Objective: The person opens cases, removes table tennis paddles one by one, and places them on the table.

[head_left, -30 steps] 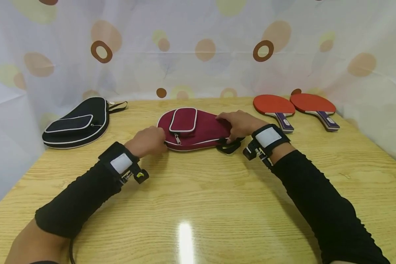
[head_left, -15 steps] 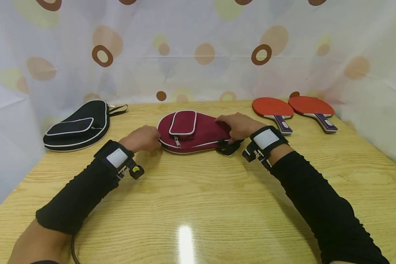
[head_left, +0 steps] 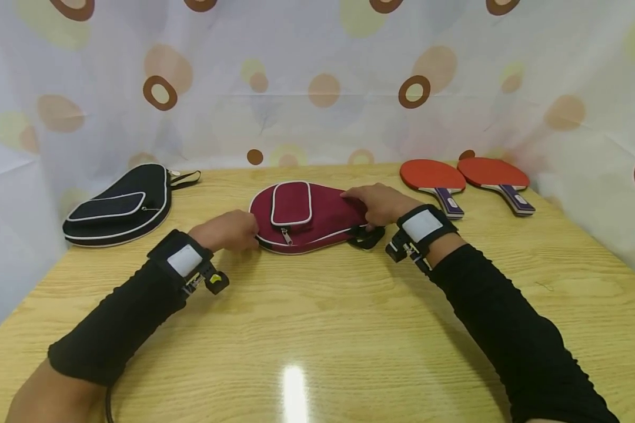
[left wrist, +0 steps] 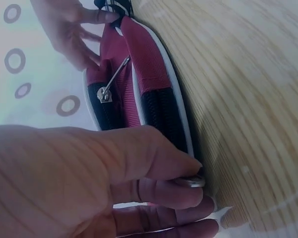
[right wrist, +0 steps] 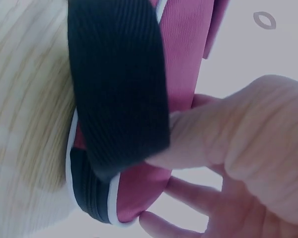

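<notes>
A maroon table tennis bat case (head_left: 333, 211) with white piping lies on the table, its round end to the left. My left hand (head_left: 229, 230) is at that round end. In the left wrist view, its thumb and index finger pinch a small metal zipper pull (left wrist: 192, 182) at the black zipper edge. My right hand (head_left: 383, 203) holds the narrow end, thumb on the near side and fingers over the far side. A black strap (right wrist: 119, 89) loops beside the right thumb. The front pocket (head_left: 292, 202) has its own hanging zipper pull (head_left: 286, 237).
To the left lies a black bat case (head_left: 122, 205) with white piping and a wrist strap. Two red table tennis bats, a nearer one (head_left: 432, 174) and one further right (head_left: 493, 171), lie at the back right. A patterned curtain (head_left: 296, 70) borders the wooden table (head_left: 349, 329).
My left hand has drawn slightly left along the round end of the maroon case. The right hand keeps its hold, and the head view has tilted up a little.
</notes>
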The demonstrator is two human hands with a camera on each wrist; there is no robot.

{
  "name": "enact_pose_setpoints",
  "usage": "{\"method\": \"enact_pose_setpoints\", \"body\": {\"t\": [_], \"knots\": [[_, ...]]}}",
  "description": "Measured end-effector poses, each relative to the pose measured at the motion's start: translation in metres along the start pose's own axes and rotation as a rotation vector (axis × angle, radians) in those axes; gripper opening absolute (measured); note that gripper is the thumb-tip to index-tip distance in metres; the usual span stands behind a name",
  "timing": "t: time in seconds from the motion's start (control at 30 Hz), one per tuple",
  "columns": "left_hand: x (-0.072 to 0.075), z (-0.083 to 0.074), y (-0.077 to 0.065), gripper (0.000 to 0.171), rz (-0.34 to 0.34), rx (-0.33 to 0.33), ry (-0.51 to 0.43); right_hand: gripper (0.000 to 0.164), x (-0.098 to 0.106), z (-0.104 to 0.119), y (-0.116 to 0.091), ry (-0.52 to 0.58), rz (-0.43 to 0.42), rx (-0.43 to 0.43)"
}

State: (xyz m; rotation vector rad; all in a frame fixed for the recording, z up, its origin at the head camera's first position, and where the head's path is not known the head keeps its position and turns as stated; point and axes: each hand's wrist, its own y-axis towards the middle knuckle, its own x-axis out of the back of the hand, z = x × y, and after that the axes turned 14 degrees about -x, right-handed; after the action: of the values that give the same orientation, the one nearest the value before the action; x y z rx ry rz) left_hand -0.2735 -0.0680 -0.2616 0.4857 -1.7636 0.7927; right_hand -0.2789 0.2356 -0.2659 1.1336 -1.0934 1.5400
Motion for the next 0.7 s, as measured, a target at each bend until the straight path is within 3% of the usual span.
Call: {"method": "enact_pose_setpoints", "body": {"t": [0.27, 0.43, 0.57, 0.7], "knots": [[-0.001, -0.009, 0.004, 0.013, 0.022, -0.02, 0.014, 0.063, 0.003, -0.003, 0.0, -0.057, -0.128, 0.039], [-0.001, -0.014, 0.004, 0.013, 0.01, -0.007, -0.004, 0.054, 0.007, 0.0, 0.001, -0.067, -0.116, 0.012], [-0.004, -0.016, 0.004, 0.012, 0.012, -0.012, -0.001, 0.045, 0.008, 0.014, -0.001, -0.05, -0.081, -0.019], [-0.005, -0.019, 0.006, 0.012, 0.018, -0.02, 0.007, 0.048, 0.003, 0.044, -0.002, 0.074, -0.097, -0.032]]}}
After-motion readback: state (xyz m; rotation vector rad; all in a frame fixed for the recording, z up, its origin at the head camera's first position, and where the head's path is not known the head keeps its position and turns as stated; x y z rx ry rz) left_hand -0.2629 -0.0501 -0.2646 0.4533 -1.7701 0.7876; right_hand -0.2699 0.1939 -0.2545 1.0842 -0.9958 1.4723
